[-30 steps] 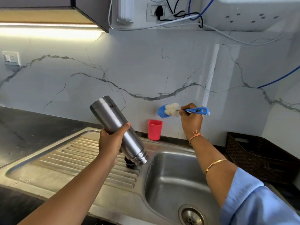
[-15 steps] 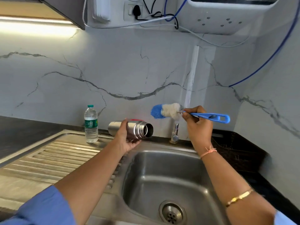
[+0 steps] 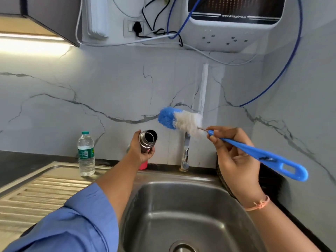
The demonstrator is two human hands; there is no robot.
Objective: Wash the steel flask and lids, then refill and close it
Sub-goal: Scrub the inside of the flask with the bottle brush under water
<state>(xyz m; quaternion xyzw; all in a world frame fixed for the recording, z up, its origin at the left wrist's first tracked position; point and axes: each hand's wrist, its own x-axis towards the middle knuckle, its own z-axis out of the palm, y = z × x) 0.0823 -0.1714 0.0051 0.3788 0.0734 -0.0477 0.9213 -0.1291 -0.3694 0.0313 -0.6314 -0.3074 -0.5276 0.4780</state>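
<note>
My left hand [image 3: 143, 151] has its fingers wrapped tight round the steel flask [image 3: 148, 140]. It holds the flask up over the back edge of the sink [image 3: 181, 180], at 12 o'clock from the bowl. The flask's open mouth faces me.

My right hand [image 3: 234, 157] pinches the blue brush [image 3: 258, 153] with thumb and fingers curled on the thin part of the handle. The fluffy blue and white end points to 10 o'clock. It sits at 2 o'clock from the flask's mouth, near but not touching.

The tap [image 3: 185, 153] stands at the wall behind, between flask and brush. A red cup [image 3: 143, 166] peeks out under my left hand. A water bottle [image 3: 86, 155] stands upright at 9 o'clock from the flask.
</note>
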